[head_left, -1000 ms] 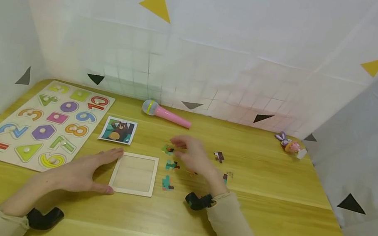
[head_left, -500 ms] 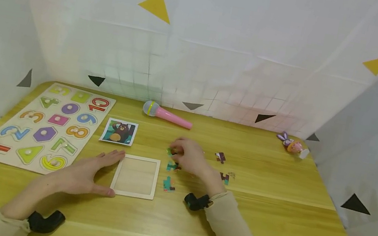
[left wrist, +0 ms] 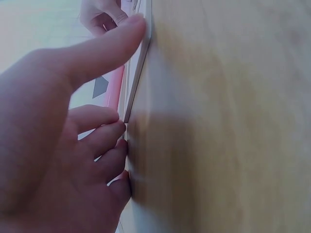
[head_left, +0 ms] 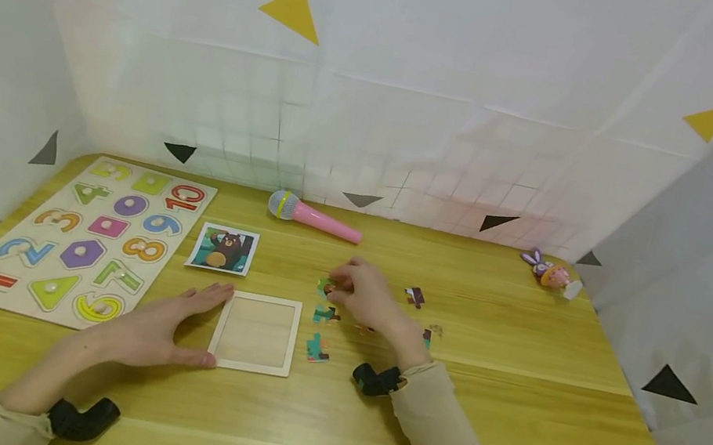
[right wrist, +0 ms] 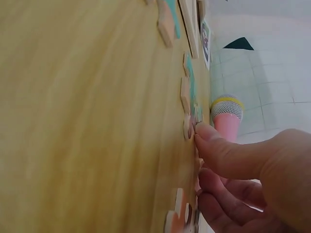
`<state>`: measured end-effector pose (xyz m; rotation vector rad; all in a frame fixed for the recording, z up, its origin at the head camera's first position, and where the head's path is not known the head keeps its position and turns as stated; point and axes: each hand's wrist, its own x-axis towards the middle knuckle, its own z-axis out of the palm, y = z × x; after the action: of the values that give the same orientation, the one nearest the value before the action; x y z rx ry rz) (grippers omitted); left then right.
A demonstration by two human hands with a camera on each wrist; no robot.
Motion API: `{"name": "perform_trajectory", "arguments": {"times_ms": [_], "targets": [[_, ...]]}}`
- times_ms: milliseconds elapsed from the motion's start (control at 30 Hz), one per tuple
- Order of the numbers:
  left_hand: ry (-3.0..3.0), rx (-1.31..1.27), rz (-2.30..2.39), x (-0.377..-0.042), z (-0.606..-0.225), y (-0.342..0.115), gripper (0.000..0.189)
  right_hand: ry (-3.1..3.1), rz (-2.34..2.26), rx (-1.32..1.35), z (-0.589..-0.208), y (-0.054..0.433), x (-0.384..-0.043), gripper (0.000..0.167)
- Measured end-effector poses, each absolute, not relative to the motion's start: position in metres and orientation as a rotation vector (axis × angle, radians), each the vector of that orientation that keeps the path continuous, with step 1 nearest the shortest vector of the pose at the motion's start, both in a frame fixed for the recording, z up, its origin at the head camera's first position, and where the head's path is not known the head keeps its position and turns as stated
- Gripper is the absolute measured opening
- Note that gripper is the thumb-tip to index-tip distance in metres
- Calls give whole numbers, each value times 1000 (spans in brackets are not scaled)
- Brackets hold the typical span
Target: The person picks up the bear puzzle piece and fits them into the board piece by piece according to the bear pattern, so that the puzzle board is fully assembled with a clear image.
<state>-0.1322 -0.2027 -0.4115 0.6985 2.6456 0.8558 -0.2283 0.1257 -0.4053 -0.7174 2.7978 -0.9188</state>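
My left hand [head_left: 156, 322] rests beside a square wooden puzzle frame [head_left: 248, 367], fingers extended, with fingertips at its upper left corner and thumb at its lower left. The left wrist view shows the thumb against the frame's edge. My right hand [head_left: 367, 300] pinches a green and brown jigsaw piece [head_left: 324, 288] between thumb and fingertips, low over the table. Below that lie a teal and brown piece [head_left: 324, 315] and a teal piece with a red edge [head_left: 316, 349]. More pieces lie partly hidden under the right hand, and a brown and white piece [head_left: 416, 297] sits beyond it.
A bear picture card [head_left: 223, 249] lies behind the frame. At the left is a number-and-shape board [head_left: 88, 239]. A pink toy microphone [head_left: 317, 218] lies at the back, and a rabbit figure [head_left: 551, 274] at the back right. White sheets wall the table [head_left: 504, 439].
My right thumb and fingers have closed onto the green and brown piece, which has shifted slightly to the right. The left hand stays at the frame.
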Motion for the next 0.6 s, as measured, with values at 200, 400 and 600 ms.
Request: {"name": "perform_trajectory", "arguments": {"times_ms": [200,400,600], "targets": [[2650,705,841,-132,-414,-203,99,2816,-904,-691,-406,125,-228,21],[2643,705,840,-132,-413,-203,98,2813,-847,-688,-407,124,-228,21],[2637,711,844,-132,-412,-202,98,2801,-856,-695,-408,126,-229,22]]}}
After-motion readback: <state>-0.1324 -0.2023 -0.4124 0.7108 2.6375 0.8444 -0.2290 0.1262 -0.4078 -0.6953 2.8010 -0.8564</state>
